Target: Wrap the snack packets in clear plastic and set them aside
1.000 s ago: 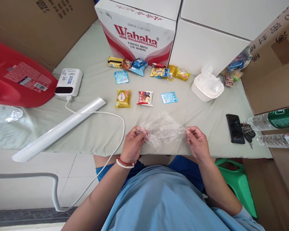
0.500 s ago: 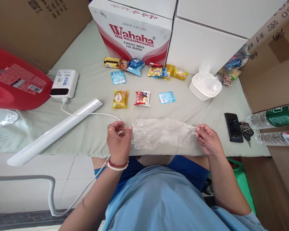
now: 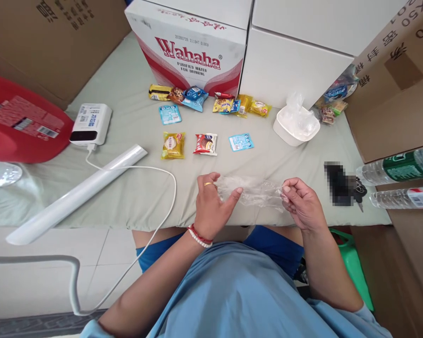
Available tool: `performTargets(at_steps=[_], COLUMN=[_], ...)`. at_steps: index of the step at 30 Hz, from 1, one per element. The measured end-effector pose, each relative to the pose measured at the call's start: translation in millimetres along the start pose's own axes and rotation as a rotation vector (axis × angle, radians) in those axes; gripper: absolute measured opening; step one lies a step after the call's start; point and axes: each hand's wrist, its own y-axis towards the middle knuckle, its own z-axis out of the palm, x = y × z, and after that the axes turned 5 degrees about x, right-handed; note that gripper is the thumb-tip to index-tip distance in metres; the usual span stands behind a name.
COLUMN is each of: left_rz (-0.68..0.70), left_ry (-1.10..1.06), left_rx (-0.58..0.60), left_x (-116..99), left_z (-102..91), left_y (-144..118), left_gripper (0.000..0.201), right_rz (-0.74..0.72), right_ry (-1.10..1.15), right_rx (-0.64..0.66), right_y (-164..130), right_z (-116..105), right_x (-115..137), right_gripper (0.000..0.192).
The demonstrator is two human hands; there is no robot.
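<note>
A clear, crumpled plastic bag stretches between my hands near the table's front edge. My right hand pinches its right end between thumb and fingers. At the bag's left end is my left hand, thumb spread wide from the fingers; the fingertips are partly hidden around the plastic. Beyond the bag lie a yellow wrapped snack, a red and white wrapped snack and a flat blue packet in a row. Another blue packet lies farther back.
Several wrapped snacks line the Wahaha carton. A white tub holds clear plastic. At left are a lamp tube, a white device with its cable and a red jug. Bottles and keys are at right.
My left hand has moved right along the bag and its thumb has spread from the fingers. The bag is bunched shorter. My right hand stays pinched at its end.
</note>
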Motion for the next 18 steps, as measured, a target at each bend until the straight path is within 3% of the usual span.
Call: performTargets(at_steps=[4,9,12,15,18], left_rz=[0.084,-0.01,-0.066,-0.171,-0.257], left_ry=[0.109,0.179,-0.021,-0.169,-0.125], left_rx=[0.017,0.13,0.113,0.062,0.055], left_x=[4.8,20.3,25.0,24.3,22.7], left_z=[7.8,3.8,0.7,3.5,9.8], left_y=[8.2,20.9,22.4,19.8,17.1], left_gripper=[0.067,0.009,0.014,0.046,0.088], right_rz=[-0.025,-0.056,-0.101,-0.163,-0.186], right_ry=[-0.018,-0.042,-0.071,-0.121,-0.142], right_rx=[0.039,0.1,0.06,0.032,0.06], right_y=[-4.1,-4.2,0.1,4.7,9.4], right_z=[-3.4,-17.7,-28.8,-36.1,-39.3], right_x=[-4.2,-3.7,-3.1,-5.4,-9.4], right_gripper=[0.039,0.033,0.031,0.028,0.026])
